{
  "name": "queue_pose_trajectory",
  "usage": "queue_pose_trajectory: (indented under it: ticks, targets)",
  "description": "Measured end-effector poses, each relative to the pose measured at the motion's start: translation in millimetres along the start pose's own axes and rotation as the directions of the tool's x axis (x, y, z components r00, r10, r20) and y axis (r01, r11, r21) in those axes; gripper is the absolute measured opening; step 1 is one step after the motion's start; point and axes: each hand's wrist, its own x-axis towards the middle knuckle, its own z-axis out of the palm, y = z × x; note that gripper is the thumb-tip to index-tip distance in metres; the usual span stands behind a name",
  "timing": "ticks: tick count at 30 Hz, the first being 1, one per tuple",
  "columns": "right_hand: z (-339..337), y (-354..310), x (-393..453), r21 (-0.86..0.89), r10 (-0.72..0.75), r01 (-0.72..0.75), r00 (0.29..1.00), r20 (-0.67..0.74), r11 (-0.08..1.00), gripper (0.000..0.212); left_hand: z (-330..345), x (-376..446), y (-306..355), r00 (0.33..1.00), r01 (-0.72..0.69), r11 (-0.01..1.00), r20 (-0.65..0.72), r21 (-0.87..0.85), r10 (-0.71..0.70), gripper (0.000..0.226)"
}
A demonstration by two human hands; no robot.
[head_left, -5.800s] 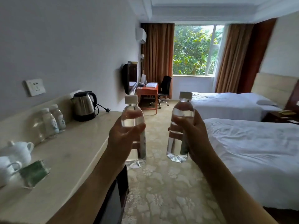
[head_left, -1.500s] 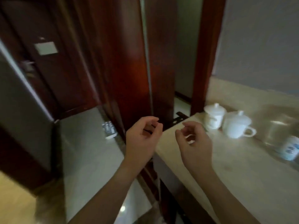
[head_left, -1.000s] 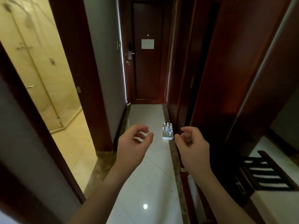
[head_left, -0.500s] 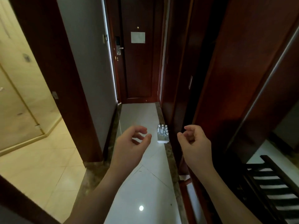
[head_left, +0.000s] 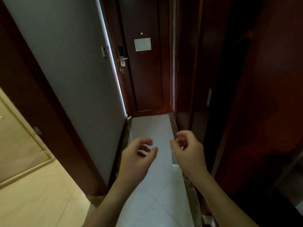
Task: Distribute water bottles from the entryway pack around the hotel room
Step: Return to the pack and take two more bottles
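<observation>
Both my hands are raised in front of me over the white entryway floor [head_left: 152,202]. My left hand [head_left: 136,158] is empty, its fingers loosely curled and apart. My right hand [head_left: 188,151] is also empty with curled fingers. The water bottle pack [head_left: 174,158] stands on the floor by the right wall and is almost wholly hidden behind my right hand; only a pale sliver of its edge shows beside my wrist.
A dark wooden entry door [head_left: 144,66] with a white notice closes the corridor's far end. Dark wood panels [head_left: 262,95] line the right side. A grey wall [head_left: 68,71] stands on the left, with the cream-tiled bathroom opening [head_left: 24,177] beyond it.
I have moved forward down the corridor toward the door. The bottle pack, visible between my hands half a second ago, is now covered by my right hand. Both hands stay empty.
</observation>
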Motion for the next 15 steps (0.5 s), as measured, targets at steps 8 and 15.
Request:
queue_pose_trajectory:
  ticks: [8, 15]
  targets:
    - [58, 24, 140, -0.008, -0.032, 0.033, 0.996, 0.082, 0.999, 0.02, 15, 131, -65, 0.998, 0.055, 0.998, -0.024, 0.016, -0.054, 0.016]
    - [107, 77, 270, -0.029, 0.027, -0.028, 0.999, -0.042, 0.999, 0.017, 57, 261, -148, 0.997, 0.08, 0.992, 0.02, -0.094, -0.078, 0.016]
